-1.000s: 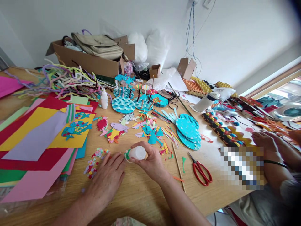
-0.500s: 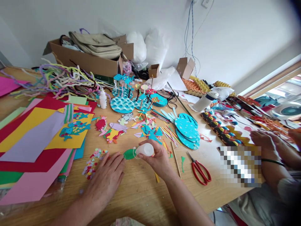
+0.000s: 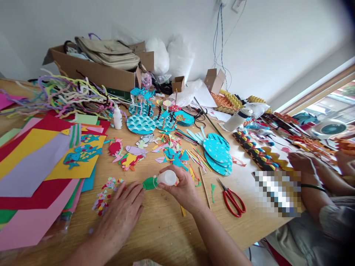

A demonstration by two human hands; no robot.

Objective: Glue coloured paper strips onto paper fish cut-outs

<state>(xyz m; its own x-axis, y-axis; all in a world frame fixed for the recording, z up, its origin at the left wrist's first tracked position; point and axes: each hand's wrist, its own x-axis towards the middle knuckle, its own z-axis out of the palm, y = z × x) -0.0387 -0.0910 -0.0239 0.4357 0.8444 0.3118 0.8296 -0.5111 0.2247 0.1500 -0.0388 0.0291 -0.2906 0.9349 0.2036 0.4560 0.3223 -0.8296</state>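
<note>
Green cutout (image 3: 149, 184) partly hidden by bottle (image 3: 167, 178)

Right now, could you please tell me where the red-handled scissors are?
In the head view, the scissors lie right of the right hand, beside a green paper scrap.

Held bottle (image 3: 167, 178) between paper sheets (image 3: 41, 166) and scissors (image 3: 228, 191) (cardboard box (image 3: 94, 71) behind the sheets)

"Items, bare?"
"Left hand (image 3: 122, 210); right hand (image 3: 180, 188); left forearm (image 3: 90, 244); right forearm (image 3: 217, 236), tapering; all four uncovered."
"Items, worn?"
"One garment (image 3: 146, 263); muted in colour; a sliver at the lower edge; pattern too small to tell."
</note>
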